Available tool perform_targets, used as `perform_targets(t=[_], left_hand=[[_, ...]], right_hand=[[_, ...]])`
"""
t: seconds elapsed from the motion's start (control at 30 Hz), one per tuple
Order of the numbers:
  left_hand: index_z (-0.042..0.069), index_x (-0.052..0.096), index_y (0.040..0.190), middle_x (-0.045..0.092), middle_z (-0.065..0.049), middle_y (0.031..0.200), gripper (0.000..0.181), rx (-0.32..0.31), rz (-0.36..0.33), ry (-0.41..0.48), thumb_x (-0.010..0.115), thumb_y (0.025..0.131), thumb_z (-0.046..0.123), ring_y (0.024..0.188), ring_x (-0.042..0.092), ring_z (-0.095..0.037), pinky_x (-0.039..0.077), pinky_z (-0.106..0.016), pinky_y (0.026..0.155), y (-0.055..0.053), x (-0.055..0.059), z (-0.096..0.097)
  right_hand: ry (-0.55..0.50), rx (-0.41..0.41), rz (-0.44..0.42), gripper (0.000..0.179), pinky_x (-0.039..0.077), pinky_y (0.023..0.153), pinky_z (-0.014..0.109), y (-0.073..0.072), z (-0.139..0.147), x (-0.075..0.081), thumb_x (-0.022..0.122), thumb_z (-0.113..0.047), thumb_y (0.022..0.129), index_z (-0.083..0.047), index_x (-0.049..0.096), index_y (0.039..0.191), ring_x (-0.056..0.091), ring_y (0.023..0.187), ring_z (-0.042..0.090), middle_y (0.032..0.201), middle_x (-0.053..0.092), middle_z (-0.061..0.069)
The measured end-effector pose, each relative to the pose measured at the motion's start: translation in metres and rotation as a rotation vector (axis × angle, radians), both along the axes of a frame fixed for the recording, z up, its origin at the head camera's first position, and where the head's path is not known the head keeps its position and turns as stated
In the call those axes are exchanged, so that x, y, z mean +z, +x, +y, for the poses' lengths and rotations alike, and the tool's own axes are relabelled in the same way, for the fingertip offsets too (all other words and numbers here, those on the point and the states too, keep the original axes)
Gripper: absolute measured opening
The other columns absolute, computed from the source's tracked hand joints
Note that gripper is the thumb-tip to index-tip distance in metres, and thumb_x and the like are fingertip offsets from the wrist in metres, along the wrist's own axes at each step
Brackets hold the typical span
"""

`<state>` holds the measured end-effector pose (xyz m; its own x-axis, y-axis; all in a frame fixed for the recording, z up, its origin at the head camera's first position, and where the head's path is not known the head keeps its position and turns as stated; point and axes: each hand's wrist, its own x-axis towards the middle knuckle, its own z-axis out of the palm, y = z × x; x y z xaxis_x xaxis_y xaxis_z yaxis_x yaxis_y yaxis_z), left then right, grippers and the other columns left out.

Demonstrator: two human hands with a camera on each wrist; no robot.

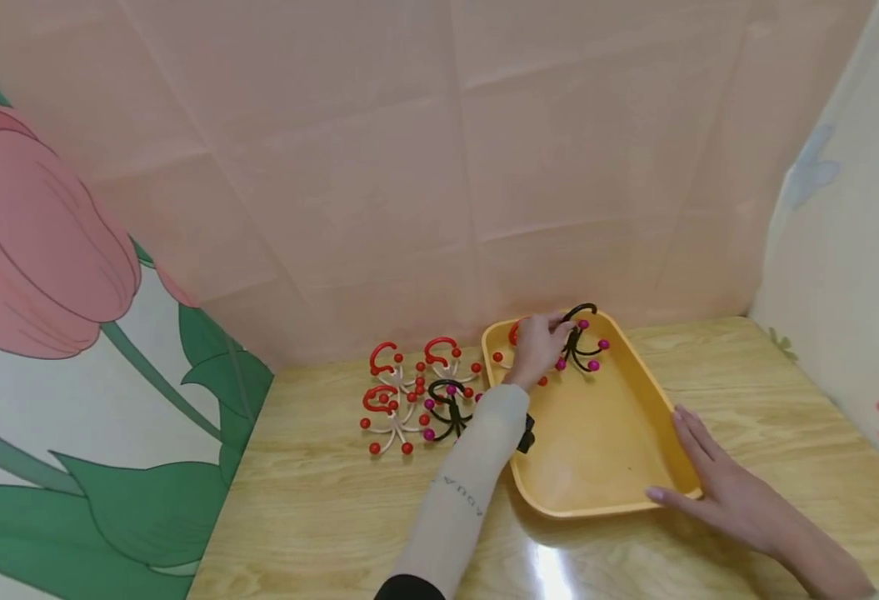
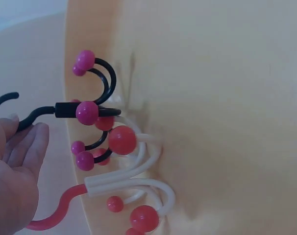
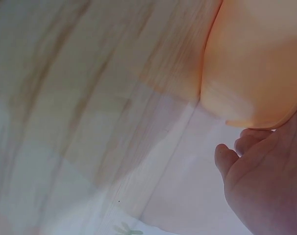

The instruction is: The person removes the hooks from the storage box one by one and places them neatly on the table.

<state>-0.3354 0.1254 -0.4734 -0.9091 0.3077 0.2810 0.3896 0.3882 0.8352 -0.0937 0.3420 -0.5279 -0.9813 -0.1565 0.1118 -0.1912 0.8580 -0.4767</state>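
In the head view, my left hand [image 1: 532, 346] reaches over the far left part of a yellow tray [image 1: 611, 450]. Thumb and fingers pinch the curved stem of a black hanger hook [image 2: 66, 109], whose bent arms end in magenta balls. Right beside it in the tray is a white hanger hook [image 2: 104, 184] with a red handle and red balls, partly hidden by my hand in the head view. My right hand [image 1: 724, 492] rests against the tray's near right corner, thumb at the front rim, fingers extended along the right side.
Left of the tray, several white hanger hooks [image 1: 397, 425] with red handles stand grouped on the wooden table [image 1: 304, 500]. Another black hanger hook [image 1: 452, 414] stands among them, partly behind my left sleeve [image 1: 469, 492]. A pink cloth backdrop [image 1: 379, 208] rises behind.
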Motion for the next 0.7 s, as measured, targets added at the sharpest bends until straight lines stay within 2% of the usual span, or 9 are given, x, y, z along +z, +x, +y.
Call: perform_targets(t=[0.2, 0.4, 0.57, 0.7], left_hand=[[0.006, 0.079, 0.120, 0.082, -0.010, 0.110, 0.024, -0.007, 0.014, 0.058, 0.067, 0.104, 0.020, 0.090, 0.078, -0.011, 0.057, -0.012, 0.070, 0.000, 0.008, -0.004], [0.012, 0.080, 0.121, 0.083, -0.005, 0.111, 0.023, 0.014, 0.007, 0.076, 0.068, 0.104, 0.023, 0.096, 0.078, -0.007, 0.060, -0.014, 0.075, 0.003, 0.017, -0.006], [0.013, 0.080, 0.120, 0.083, -0.004, 0.111, 0.022, 0.027, 0.011, 0.114, 0.068, 0.104, 0.023, 0.102, 0.079, -0.012, 0.060, -0.015, 0.079, 0.005, 0.027, -0.010], [0.012, 0.080, 0.120, 0.083, -0.005, 0.111, 0.023, 0.010, 0.033, 0.139, 0.069, 0.103, 0.024, 0.104, 0.079, -0.016, 0.060, -0.014, 0.079, 0.008, 0.038, -0.014]], right_hand=[[0.000, 0.001, 0.017, 0.116, 0.040, 0.097, 0.081, 0.000, -0.001, 0.000, 0.079, -0.046, 0.092, -0.013, 0.000, 0.170, 0.038, 0.138, 0.068, 0.178, -0.007, 0.012], [0.004, 0.006, 0.010, 0.116, 0.039, 0.098, 0.081, 0.000, 0.000, -0.001, 0.079, -0.046, 0.093, -0.011, -0.001, 0.170, 0.039, 0.137, 0.069, 0.178, -0.008, 0.013], [0.008, 0.005, 0.012, 0.116, 0.040, 0.097, 0.080, -0.001, 0.000, -0.001, 0.079, -0.047, 0.092, -0.012, -0.001, 0.170, 0.041, 0.136, 0.069, 0.178, -0.008, 0.012], [0.007, 0.007, 0.009, 0.117, 0.041, 0.096, 0.080, -0.002, 0.001, -0.001, 0.079, -0.047, 0.092, -0.012, -0.002, 0.170, 0.041, 0.136, 0.069, 0.178, -0.008, 0.012]])
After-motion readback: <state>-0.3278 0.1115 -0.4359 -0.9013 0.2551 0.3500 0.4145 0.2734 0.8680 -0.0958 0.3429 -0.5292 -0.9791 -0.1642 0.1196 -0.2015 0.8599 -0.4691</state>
